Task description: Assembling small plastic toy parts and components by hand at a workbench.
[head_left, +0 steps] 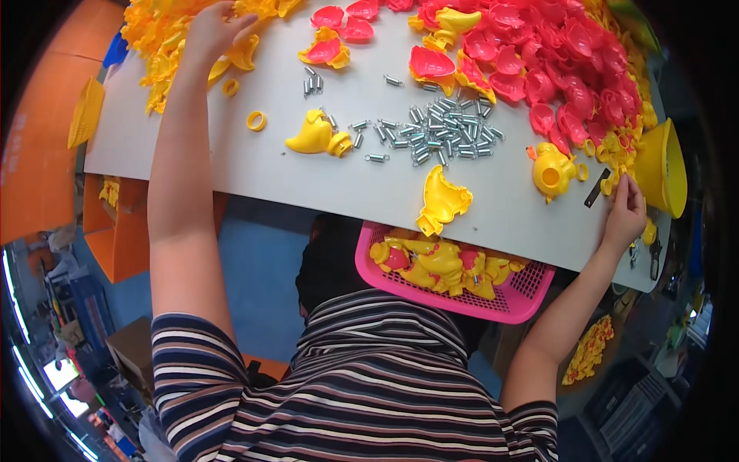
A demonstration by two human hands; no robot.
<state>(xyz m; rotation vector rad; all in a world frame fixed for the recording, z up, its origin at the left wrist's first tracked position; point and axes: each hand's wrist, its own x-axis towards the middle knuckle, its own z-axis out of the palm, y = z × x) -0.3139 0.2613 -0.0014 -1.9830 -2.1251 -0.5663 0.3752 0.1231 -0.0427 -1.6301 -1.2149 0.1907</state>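
My left hand (215,29) reaches over the heap of orange-yellow plastic shell parts (165,54) at the far left, its fingers apart and nothing visible in them. A curved yellow shell half (244,54) lies just beside it. At the right edge of the table, my right hand (628,214) pinches a small yellow ring (618,179) among several similar rings. Left of that hand sits a yellow duck-shaped toy body (550,171) with an orange beak and a round hole. Nearer the middle are a yellow duck part (314,135) and an open yellow shell half (443,202).
Metal springs (443,131) lie heaped mid-table, below a large pile of red-pink shells (570,61). A pink basket (493,309) of yellow-and-red toys sits at the table's near edge. A yellow bowl-like container (668,169) stands at right, by a dark metal strip (595,189).
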